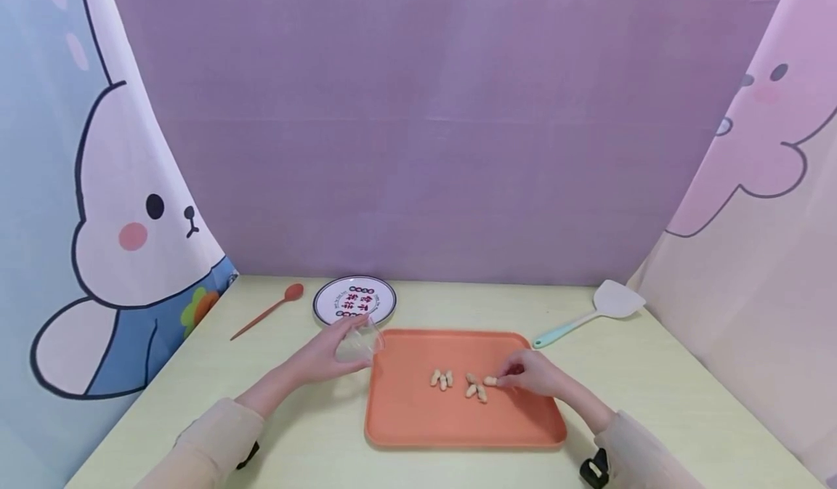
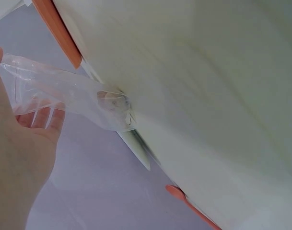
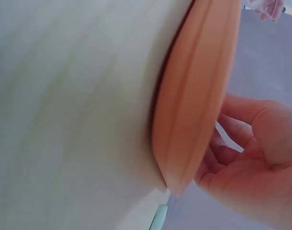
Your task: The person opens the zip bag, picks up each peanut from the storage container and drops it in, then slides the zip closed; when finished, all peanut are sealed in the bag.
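Note:
My left hand grips a clear plastic cup at the left edge of the orange tray. In the left wrist view the cup lies on its side in the air, with a brownish patch showing near its far end. Over the tray's right half, my right hand pinches a peanut by its right end. Just left of it lies a small group of peanuts, and farther left another small group. The tray's raised side hides the right fingertips in the right wrist view.
Behind the cup stands a white plate with a dark rim and red characters. A red spoon lies at the back left. Right of the tray is a spatula with a mint handle. A purple curtain closes off the table's back.

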The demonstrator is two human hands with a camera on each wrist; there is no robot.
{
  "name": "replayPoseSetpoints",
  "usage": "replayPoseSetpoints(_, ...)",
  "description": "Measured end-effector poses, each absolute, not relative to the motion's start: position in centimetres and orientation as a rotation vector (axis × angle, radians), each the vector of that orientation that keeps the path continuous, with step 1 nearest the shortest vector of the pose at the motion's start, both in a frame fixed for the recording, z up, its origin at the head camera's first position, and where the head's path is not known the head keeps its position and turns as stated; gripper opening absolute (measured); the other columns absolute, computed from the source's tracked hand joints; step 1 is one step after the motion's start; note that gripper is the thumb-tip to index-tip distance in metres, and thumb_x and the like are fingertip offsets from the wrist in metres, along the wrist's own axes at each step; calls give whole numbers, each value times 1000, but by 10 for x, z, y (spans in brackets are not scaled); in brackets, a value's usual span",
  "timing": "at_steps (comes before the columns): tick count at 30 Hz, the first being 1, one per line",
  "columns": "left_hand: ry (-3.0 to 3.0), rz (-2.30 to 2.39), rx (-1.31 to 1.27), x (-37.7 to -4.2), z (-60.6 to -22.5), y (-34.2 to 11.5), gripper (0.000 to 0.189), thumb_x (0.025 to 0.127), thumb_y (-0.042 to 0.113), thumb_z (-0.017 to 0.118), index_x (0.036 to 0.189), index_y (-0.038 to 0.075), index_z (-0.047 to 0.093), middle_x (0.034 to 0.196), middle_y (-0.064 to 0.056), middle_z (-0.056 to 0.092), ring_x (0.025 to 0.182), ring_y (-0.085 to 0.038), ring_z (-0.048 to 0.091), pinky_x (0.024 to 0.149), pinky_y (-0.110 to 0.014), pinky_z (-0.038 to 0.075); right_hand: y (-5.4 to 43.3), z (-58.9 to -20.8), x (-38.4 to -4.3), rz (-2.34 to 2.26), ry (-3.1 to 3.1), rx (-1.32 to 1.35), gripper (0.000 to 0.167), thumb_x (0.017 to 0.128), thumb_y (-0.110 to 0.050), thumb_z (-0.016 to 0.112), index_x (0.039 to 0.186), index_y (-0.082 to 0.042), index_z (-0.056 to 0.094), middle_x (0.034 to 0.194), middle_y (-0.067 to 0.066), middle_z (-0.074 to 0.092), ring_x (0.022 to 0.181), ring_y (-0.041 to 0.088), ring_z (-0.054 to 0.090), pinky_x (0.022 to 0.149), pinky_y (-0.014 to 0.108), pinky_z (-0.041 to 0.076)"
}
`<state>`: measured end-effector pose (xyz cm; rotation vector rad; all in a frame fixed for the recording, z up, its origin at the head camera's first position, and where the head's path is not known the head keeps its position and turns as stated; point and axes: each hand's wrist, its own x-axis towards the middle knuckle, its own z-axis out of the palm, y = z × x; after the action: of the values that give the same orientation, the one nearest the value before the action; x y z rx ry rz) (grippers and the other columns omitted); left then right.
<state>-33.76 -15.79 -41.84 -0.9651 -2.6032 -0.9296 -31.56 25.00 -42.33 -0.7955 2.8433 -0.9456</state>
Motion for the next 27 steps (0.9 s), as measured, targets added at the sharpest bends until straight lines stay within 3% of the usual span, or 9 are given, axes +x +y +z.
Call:
replayPoseSetpoints(8,-2595,-935,-982,-337,-420,-157,77,79,33,75,139,1,40,135,-11,52,123,-30,49,103,-50,41,251,-425,-314,-1015,2773,-750,13,78,-18,76,81,-8,70,79,-1,66,67,2,51,57,18,45)
replayPoseSetpoints(18,-2592,-919,-983,-337,-422,-158,76,79,33,75,139,2,40,135,-10,52,123,-29,49,103,-49,41,252,-419,-316,-952,2849,-755,11,80,-21,73,83,-12,68,77,-5,66,68,1,53,60,19,45)
replayPoseSetpoints(27,-2592,-926,-989,-337,-420,-157,77,79,33,74,139,0,39,136,-11,51,124,-30,48,103,-50,41,234,-403,-324,-1056,2848,-772,11,84,-17,69,89,-7,72,83,1,70,73,8,62,64,20,51)
